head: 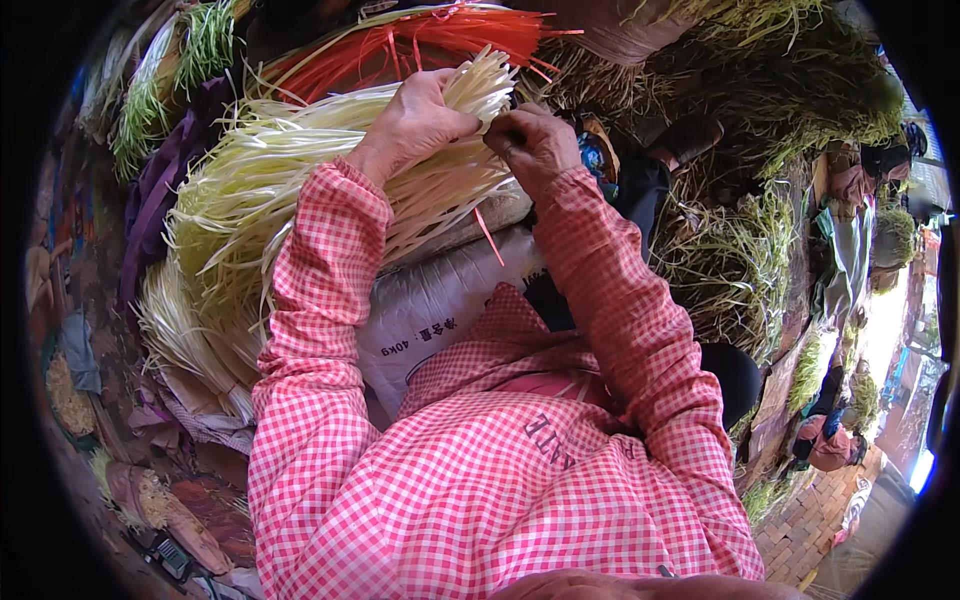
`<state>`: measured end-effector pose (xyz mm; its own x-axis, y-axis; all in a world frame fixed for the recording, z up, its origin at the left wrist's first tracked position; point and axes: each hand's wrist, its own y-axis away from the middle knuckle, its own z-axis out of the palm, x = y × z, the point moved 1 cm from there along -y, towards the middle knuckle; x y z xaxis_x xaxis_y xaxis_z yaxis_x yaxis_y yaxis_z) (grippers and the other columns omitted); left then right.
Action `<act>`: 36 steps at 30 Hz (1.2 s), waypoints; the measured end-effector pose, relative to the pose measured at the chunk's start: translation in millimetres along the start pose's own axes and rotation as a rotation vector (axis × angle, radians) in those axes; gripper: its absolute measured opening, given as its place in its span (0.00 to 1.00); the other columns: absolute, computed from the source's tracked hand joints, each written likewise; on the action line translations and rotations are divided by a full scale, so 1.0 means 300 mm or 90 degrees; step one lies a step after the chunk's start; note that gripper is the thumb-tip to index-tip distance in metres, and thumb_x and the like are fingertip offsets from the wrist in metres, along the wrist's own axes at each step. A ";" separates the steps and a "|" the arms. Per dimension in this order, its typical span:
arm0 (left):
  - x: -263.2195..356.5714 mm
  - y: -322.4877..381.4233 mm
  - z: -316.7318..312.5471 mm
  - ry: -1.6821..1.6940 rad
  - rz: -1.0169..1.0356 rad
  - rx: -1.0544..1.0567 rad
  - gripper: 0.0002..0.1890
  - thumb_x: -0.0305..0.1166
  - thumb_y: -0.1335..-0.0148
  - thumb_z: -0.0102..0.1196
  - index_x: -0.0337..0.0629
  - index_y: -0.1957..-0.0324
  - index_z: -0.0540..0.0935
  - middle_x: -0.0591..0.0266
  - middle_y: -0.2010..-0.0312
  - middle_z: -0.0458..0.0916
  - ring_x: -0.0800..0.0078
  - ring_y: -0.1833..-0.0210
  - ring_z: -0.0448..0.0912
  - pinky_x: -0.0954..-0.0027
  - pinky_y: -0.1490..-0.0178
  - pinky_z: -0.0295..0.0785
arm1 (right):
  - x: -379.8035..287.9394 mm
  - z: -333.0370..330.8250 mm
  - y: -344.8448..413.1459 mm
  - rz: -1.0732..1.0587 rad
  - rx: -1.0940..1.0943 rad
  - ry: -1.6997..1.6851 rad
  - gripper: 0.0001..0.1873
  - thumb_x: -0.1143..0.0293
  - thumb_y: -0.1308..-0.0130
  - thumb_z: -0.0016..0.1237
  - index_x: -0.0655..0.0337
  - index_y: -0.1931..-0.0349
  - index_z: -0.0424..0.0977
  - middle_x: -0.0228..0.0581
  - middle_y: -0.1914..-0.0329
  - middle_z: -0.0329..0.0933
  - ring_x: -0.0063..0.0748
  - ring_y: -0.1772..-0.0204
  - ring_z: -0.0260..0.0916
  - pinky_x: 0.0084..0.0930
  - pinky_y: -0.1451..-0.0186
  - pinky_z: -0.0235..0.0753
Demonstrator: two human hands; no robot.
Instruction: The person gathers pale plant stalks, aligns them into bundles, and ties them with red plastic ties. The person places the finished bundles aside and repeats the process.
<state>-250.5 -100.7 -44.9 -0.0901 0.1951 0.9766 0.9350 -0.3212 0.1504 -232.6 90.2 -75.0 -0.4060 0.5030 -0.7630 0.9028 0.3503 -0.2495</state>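
A thick bunch of pale yellow leafy stalks point(300, 165), looking like blanched chives, lies across in front of me. My left hand point(416, 124) grips its whitish end, with the thumb toward the right. At those ends, the curled fingers of my right hand point(536, 142) are pinched close against the stalks; whatever is between the fingertips is hidden. A red plastic strip point(489, 236) hangs below the bunch. Underneath are a rolled cloth-like bundle point(480, 221) and a white printed sack point(442, 292) by my lap.
Behind the bunch lie many red plastic strips point(360, 56), tied together. More pale stalks point(202, 330) rest at left beside a purple cloth point(161, 187). Heaps of green-brown leaf waste point(735, 277) spread at right. Another person point(829, 442) is farther off, over a brick floor point(814, 510).
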 end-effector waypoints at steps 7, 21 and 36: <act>-0.016 -0.002 0.012 -0.054 0.012 -0.005 0.20 0.22 0.45 0.59 0.34 0.48 0.80 0.69 0.60 0.83 0.81 0.59 0.77 0.76 0.51 0.72 | 0.062 0.071 0.041 0.336 0.119 -0.522 0.10 0.68 0.37 0.61 0.66 0.62 0.79 0.33 0.66 0.81 0.26 0.64 0.77 0.25 0.59 0.76; 0.006 0.061 0.094 -0.538 0.244 0.183 0.46 0.63 0.53 0.68 0.29 0.45 0.78 0.43 0.52 0.81 0.46 0.48 0.80 0.57 0.42 0.73 | 0.041 -0.076 0.406 -0.111 -0.146 0.332 0.07 0.67 0.40 0.51 0.51 0.62 0.79 0.37 0.67 0.76 0.39 0.59 0.78 0.39 0.55 0.73; 0.051 -0.025 -0.213 -0.140 0.154 0.336 0.13 0.33 0.32 0.57 0.32 0.56 0.85 0.60 0.65 0.87 0.75 0.61 0.82 0.74 0.56 0.75 | 0.011 0.111 0.347 -0.310 0.000 0.248 0.16 0.68 0.46 0.56 0.55 0.55 0.79 0.35 0.56 0.78 0.36 0.57 0.79 0.33 0.55 0.75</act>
<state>-280.9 -154.6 -21.2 0.1667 0.3787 0.9104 0.9686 0.1097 -0.2230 -135.2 102.1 -123.3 -0.7930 0.5371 -0.2875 0.6009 0.6117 -0.5146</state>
